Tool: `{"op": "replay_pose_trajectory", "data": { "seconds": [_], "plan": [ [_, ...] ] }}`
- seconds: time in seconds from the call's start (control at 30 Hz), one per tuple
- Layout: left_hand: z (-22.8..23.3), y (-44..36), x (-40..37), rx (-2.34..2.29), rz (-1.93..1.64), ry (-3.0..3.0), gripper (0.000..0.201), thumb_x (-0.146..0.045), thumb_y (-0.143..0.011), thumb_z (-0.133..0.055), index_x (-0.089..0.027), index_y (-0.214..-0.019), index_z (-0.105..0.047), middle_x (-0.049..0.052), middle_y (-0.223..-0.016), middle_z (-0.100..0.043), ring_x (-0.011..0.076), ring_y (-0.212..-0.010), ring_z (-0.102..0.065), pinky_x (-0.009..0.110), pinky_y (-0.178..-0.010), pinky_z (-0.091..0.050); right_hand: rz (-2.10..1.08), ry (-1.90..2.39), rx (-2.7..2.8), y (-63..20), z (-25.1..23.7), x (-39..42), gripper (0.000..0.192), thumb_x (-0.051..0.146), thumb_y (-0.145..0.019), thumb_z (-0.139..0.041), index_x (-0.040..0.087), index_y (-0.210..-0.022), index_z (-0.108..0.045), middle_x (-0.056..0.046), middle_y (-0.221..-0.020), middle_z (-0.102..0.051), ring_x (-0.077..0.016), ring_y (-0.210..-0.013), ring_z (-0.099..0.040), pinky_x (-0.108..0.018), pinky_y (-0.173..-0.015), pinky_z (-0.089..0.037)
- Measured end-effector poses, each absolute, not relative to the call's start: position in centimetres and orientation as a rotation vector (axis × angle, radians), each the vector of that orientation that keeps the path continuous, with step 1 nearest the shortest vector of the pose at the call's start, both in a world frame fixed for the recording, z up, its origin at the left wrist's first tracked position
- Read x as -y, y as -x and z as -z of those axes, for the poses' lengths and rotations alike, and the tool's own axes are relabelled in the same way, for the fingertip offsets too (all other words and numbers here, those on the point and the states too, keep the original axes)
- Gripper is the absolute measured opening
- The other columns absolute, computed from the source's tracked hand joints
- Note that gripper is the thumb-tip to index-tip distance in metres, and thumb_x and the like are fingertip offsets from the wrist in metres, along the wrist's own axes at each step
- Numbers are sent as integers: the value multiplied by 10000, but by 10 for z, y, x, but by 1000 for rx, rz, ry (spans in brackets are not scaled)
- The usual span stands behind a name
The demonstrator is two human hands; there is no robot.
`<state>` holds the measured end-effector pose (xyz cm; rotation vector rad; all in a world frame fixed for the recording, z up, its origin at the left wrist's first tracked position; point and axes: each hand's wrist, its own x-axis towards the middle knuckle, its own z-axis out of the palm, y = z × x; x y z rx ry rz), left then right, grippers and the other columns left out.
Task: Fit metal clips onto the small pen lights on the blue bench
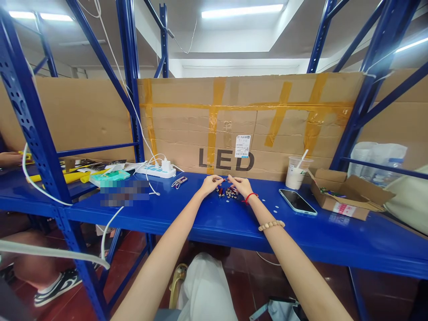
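Above the small parts [228,192], both hands' fingers [219,180] pinch (item unclear).

small parts [228,192] too tiny to identify, blurred patch [124,192], neighbour's hand [10,158] cut off

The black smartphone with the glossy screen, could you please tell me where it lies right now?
In the head view, the black smartphone lies flat on the blue shelf, right of the right hand, between the plastic cup and the open cardboard box.
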<state>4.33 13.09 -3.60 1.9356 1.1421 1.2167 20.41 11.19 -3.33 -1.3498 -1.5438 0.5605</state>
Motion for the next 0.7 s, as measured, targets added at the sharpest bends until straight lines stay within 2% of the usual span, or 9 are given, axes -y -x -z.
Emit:
{"op": "replay_pose_trajectory", "data": {
  "seconds": [0.1,0.2,0.37,0.5,0.7],
  "plan": [
    [35,-45,-129,-1054,-1207,-1956,291,-366,-755,-570,-121,-894,-644,24,-666,-621,64,-485,-488,199,-529,-427,-666,1280,1469,-202,32,-110,380,457,-719,-612,124,-874,-708,-94,-882,-685,-143,-643,-628,-177,-437,-433],
    [34,-48,-128,-1027,-1250,-1990,264,-349,-754,-568,-127,-879,-637,11,-641,-601,70,-504,-487,196,-533,-416,-735,1235,1406,-201,32,-110,373,432,-693,-651,111,-874,-707,-104,-860,-683,-127,-595,-614,-170,-410,-428],
    [34,-56,-124,-1061,-1295,-2070,170,-275,-780,-520,-149,-837,-619,-5,-655,-597,94,-633,-532,202,-626,-417,-780,1213,1344,-200,34,-114,284,356,-688,-669,114,-831,-708,-83,-770,-685,-116,-591,-611,-158,-422,-440],
    [35,-58,-123,-1078,-1222,-2071,179,-273,-793,-484,-140,-776,-602,-24,-590,-550,90,-597,-508,204,-604,-386,-768,1228,1322,-200,35,-115,226,306,-684,-672,111,-794,-704,-70,-701,-680,-121,-584,-606,-163,-432,-443],
    [35,-55,-124,-1048,-1158,-2015,193,-309,-775,-505,-135,-774,-590,-43,-549,-517,75,-542,-479,204,-595,-377,-757,1235,1343,-201,38,-117,180,280,-669,-679,119,-744,-705,-62,-702,-687,-133,-597,-617,-170,-442,-448]
  ]
}}
